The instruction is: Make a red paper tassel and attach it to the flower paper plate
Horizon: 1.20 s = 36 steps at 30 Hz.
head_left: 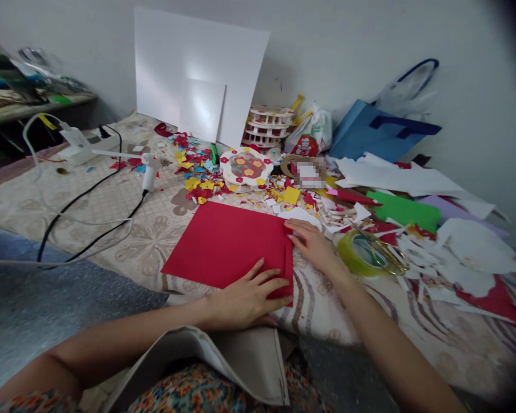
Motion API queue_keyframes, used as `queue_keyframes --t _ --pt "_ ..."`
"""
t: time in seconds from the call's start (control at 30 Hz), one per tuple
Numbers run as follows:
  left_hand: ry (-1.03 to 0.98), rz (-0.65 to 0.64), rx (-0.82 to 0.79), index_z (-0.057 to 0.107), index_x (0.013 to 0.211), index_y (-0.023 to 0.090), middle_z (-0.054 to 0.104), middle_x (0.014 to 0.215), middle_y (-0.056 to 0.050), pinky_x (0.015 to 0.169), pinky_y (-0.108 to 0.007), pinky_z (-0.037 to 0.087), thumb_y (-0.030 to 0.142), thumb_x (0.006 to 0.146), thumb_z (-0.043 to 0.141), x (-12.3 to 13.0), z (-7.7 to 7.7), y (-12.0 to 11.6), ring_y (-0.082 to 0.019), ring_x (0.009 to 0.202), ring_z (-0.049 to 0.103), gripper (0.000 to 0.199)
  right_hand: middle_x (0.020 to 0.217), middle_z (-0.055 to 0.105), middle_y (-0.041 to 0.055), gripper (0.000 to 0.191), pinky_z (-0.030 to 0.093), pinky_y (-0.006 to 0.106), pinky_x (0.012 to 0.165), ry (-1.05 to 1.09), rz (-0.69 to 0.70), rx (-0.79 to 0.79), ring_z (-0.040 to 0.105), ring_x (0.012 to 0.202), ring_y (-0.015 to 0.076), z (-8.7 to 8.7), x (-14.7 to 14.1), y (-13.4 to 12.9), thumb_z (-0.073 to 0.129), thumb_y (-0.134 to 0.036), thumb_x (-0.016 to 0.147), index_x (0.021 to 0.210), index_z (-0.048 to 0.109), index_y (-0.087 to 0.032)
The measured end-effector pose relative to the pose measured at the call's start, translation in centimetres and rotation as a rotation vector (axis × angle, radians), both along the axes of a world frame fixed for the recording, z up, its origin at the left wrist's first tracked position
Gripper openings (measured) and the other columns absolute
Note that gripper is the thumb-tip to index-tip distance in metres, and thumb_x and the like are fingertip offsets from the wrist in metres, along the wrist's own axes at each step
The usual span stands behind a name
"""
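A sheet of red paper point(223, 244) lies at the front edge of the table, with a narrow folded strip or crease along its right side. My left hand point(249, 295) rests palm down on the paper's lower right part, its fingers spread and pointing right. At the upper right edge of the sheet, my right hand point(312, 241) has its thumb and fingers close together on the paper's border. Just behind that hand lies a white paper piece point(303, 217), partly covered.
A yellow tape roll point(361, 252) with scissors point(384, 255) lies to the right among white scraps. Behind stand a decorated round piece point(246, 168), a white board point(163, 69) and a blue bag point(361, 132). A glue gun point(150, 172) with cables is at left.
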<state>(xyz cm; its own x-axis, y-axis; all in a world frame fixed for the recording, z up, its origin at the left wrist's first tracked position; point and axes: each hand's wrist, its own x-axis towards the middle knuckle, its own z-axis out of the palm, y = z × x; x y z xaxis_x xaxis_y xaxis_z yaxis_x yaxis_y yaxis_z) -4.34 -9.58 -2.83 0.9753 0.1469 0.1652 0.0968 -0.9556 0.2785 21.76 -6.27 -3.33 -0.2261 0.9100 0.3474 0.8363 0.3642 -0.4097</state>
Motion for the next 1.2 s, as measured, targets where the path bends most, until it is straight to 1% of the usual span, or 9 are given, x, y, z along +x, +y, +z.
queue_keyframes --t 0.1,0.2,0.43,0.6,0.77,0.93,1.03,1.13,1.2 --pt "0.008 -0.023 0.018 0.039 0.142 0.022 0.036 0.152 -0.004 0.119 -0.051 0.009 0.04 0.096 0.041 -0.3 -0.5 -0.3 -0.026 0.144 0.023 0.05 0.124 0.065 0.0105 0.034 0.043 0.047 0.105 -0.019 -0.034 0.007 0.057 0.119 0.0235 0.0 -0.4 -0.1 0.048 -0.023 0.092 0.122 0.064 -0.021" --pt "0.022 -0.038 0.036 0.035 0.144 0.021 0.037 0.152 -0.002 0.12 -0.051 0.009 0.034 0.098 0.038 -0.7 -0.7 -0.3 -0.024 0.145 0.02 0.048 0.125 0.065 0.0096 0.036 0.043 0.049 0.105 -0.025 -0.07 0.021 0.057 0.12 0.0238 -0.1 -0.7 0.0 0.047 -0.02 0.091 0.123 0.063 -0.021" --pt "0.064 -0.039 0.035 0.036 0.144 0.021 0.037 0.152 -0.002 0.12 -0.05 0.01 0.026 0.099 0.034 -1.9 0.3 -0.3 -0.024 0.145 0.019 0.045 0.122 0.066 0.0109 0.04 0.045 0.045 0.104 0.034 -0.071 0.06 0.059 0.116 0.0211 -0.5 -0.3 0.4 0.04 -0.012 0.089 0.121 0.064 -0.018" --pt "0.061 -0.043 0.032 0.035 0.144 0.022 0.039 0.151 -0.004 0.12 -0.049 0.012 0.026 0.099 0.036 -3.1 0.4 0.0 -0.022 0.144 0.024 0.046 0.124 0.066 0.0105 0.036 0.043 0.045 0.105 -0.022 -0.018 0.065 0.057 0.12 0.0215 -0.8 0.1 0.4 0.044 -0.013 0.09 0.119 0.065 -0.016" --pt "0.021 -0.004 0.062 0.046 0.138 0.019 0.036 0.151 -0.012 0.117 -0.045 0.024 0.027 0.096 0.043 -3.4 -0.3 0.3 -0.024 0.142 0.029 0.042 0.126 0.064 0.0099 0.036 0.044 0.047 0.104 -0.07 -0.036 0.049 0.055 0.121 0.023 -0.9 0.0 0.2 0.043 -0.014 0.091 0.118 0.066 -0.017" --pt "0.024 0.01 0.09 0.044 0.139 0.017 0.037 0.151 -0.013 0.116 -0.046 0.025 0.025 0.096 0.044 -3.9 -0.6 -0.2 -0.025 0.142 0.029 0.044 0.128 0.063 0.0093 0.037 0.043 0.048 0.103 -0.094 -0.044 0.034 0.053 0.123 0.0236 -0.7 -0.2 0.0 0.043 -0.014 0.091 0.119 0.066 -0.019" --pt "-0.011 0.024 0.08 0.049 0.134 0.017 0.044 0.147 -0.012 0.113 -0.045 0.03 0.03 0.096 0.044 -3.6 0.1 -0.3 -0.025 0.137 0.037 0.041 0.129 0.062 0.0089 0.037 0.043 0.048 0.103 -0.099 -0.046 0.021 0.052 0.124 0.0235 -0.7 -0.2 -0.1 0.042 -0.015 0.092 0.12 0.065 -0.02" --pt "-0.083 0.109 0.019 0.055 0.127 0.016 0.056 0.135 -0.01 0.107 -0.038 0.038 0.035 0.097 0.041 -1.9 1.0 0.3 -0.022 0.126 0.05 0.038 0.131 0.061 0.0095 0.037 0.043 0.049 0.102 -0.112 -0.05 0.012 0.052 0.124 0.0239 -0.6 -0.2 -0.1 0.041 -0.017 0.092 0.12 0.065 -0.02" --pt "-0.12 0.162 0.008 0.053 0.13 0.014 0.055 0.137 -0.011 0.109 -0.037 0.036 0.034 0.098 0.037 -0.4 1.2 1.0 -0.02 0.128 0.049 0.04 0.131 0.061 0.0096 0.037 0.043 0.048 0.102 -0.123 -0.054 0.013 0.052 0.124 0.0241 -0.5 -0.4 -0.1 0.04 -0.017 0.092 0.12 0.064 -0.02"
